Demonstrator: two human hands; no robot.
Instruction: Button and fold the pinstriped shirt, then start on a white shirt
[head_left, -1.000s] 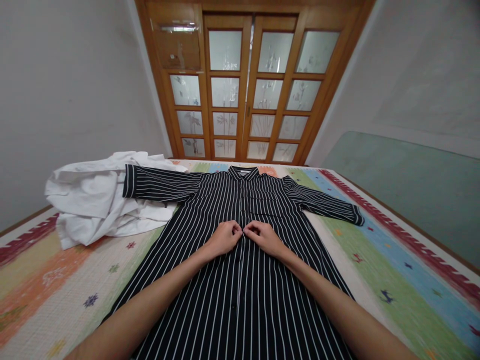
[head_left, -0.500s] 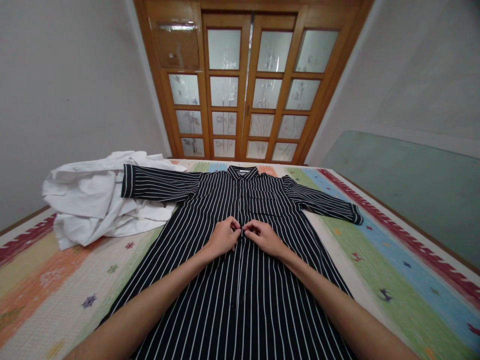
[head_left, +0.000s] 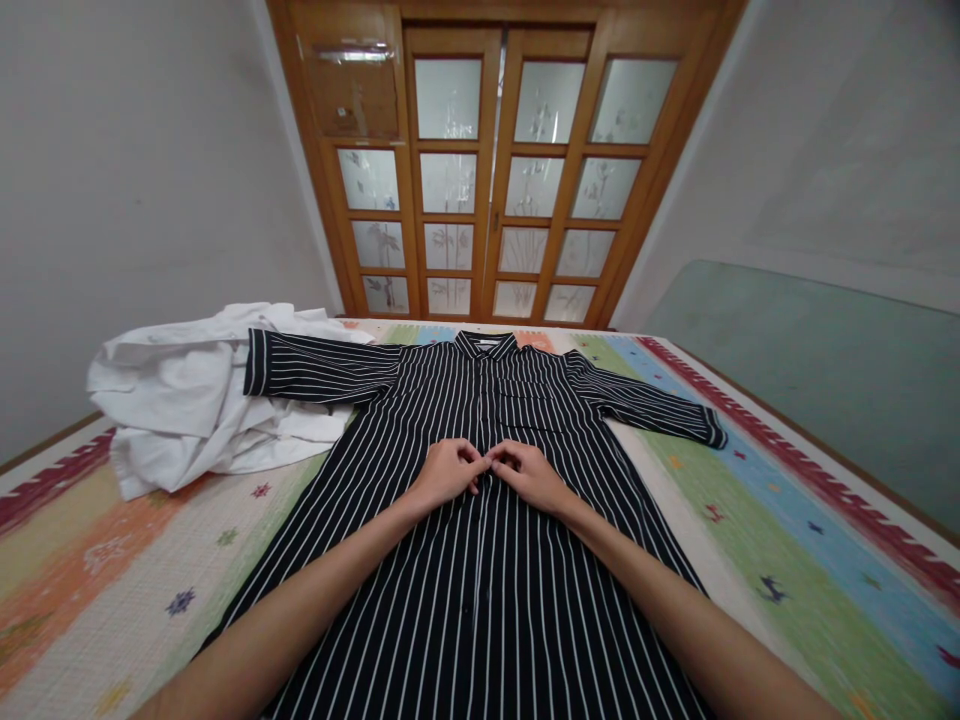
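Multicoloured patterned cloth [head_left: 757, 535] lies beneath the black, white-striped button-up shirt [head_left: 525, 600], which is spread flat, front up. Crumpled at the shirt's left side, partly under its sleeve [head_left: 322, 366], is a white garment [head_left: 180, 400]. At the middle of the shirt's front, the left hand [head_left: 450, 470] and right hand [head_left: 531, 476] pinch its placket [head_left: 481, 400], fingertips meeting; whether they grip a button is hidden. A small dark button [head_left: 466, 610] shows on the shirt's lower front.

Striped shirt [head_left: 446, 570] cropped below (forearms [head_left: 315, 615] too), collar label [head_left: 487, 343] illegible
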